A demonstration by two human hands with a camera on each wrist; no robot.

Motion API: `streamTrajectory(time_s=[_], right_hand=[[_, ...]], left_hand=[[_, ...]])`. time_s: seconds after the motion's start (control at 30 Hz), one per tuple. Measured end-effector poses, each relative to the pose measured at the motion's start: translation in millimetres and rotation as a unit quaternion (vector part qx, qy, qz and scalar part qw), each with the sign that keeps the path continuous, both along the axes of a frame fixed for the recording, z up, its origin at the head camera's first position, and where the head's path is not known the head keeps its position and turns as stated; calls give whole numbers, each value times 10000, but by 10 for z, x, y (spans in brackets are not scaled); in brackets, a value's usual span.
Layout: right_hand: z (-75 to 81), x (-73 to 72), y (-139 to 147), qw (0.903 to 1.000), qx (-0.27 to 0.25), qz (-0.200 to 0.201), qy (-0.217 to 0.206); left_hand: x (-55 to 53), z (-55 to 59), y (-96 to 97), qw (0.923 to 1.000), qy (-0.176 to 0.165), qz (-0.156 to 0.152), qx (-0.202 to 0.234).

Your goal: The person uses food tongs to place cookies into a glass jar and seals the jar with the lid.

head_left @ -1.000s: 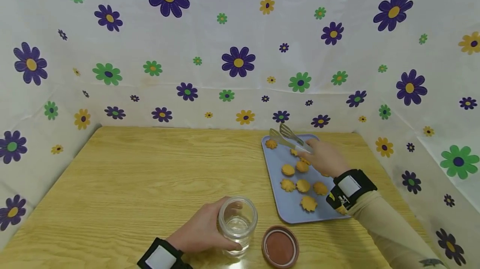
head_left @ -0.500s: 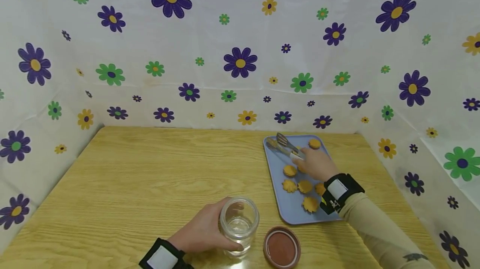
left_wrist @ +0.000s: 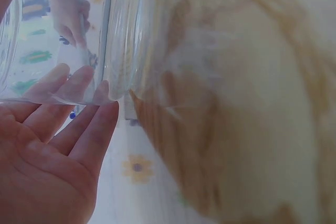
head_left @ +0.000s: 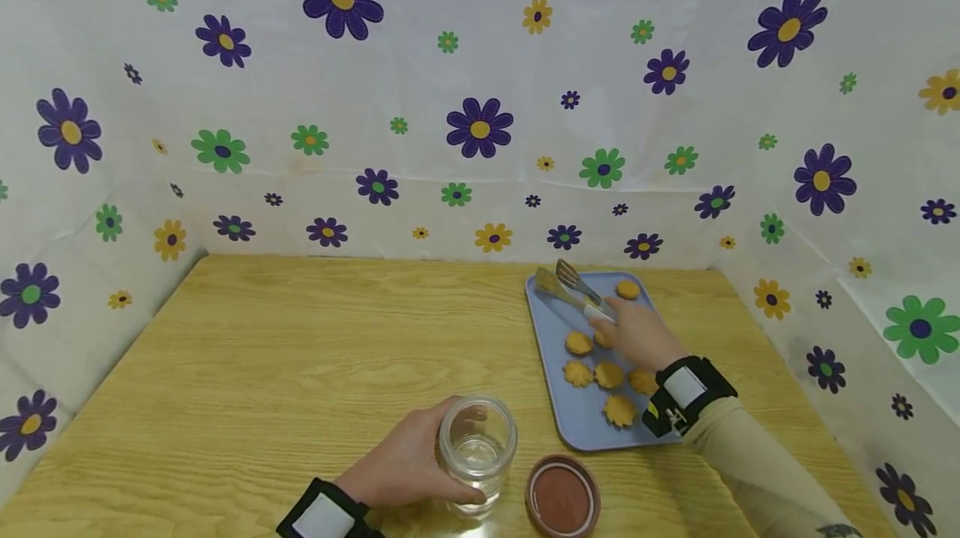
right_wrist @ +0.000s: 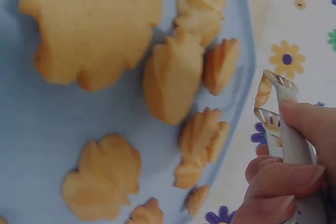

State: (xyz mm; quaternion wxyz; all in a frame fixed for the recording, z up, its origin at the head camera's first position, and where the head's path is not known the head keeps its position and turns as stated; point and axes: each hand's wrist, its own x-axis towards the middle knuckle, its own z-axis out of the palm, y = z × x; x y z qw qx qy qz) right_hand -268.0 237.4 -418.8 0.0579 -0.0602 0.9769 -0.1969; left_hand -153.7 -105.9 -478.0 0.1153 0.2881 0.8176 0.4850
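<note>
My left hand holds a clear glass jar upright by its side on the table. Its fingers curve along the glass in the left wrist view, and no lid covers the mouth. My right hand grips a pair of metal tongs over the far part of a blue tray. At the tray's far left corner the slotted tips stand slightly apart, and a cookie shows between them in the right wrist view. Several golden, scalloped cookies lie on the tray, some hidden under the right hand.
A reddish-brown round lid lies on the wooden table, right of the jar and in front of the tray. White flower-print cloth borders the table at the back and sides.
My right hand has shifted left, and the tongs have come down from over the tray's back edge to its far left corner cookie. The left hand and jar stay in place.
</note>
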Motion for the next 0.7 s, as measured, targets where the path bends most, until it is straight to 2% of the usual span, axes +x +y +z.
streamTrajectory(time_s=[0.1,0.23,0.43,0.57,0.7], right_hand=[[99,69,30,9997,-196,29,108],[298,258,57,9980,-508,166,344],[679,714,32,9925,-976,411,611],[944,1058,-10,9922,-902,498,701],[1162,1319,-40,9915,-738,532,925]], left_hand=[[5,-1,-2,10000,-73,-1,31],[7,3,-4,10000,-63,15,-14],[20,9,4,10000,-48,25,-41],[22,2,6,10000,-31,7,-48],[10,3,0,10000,-10,40,-48]])
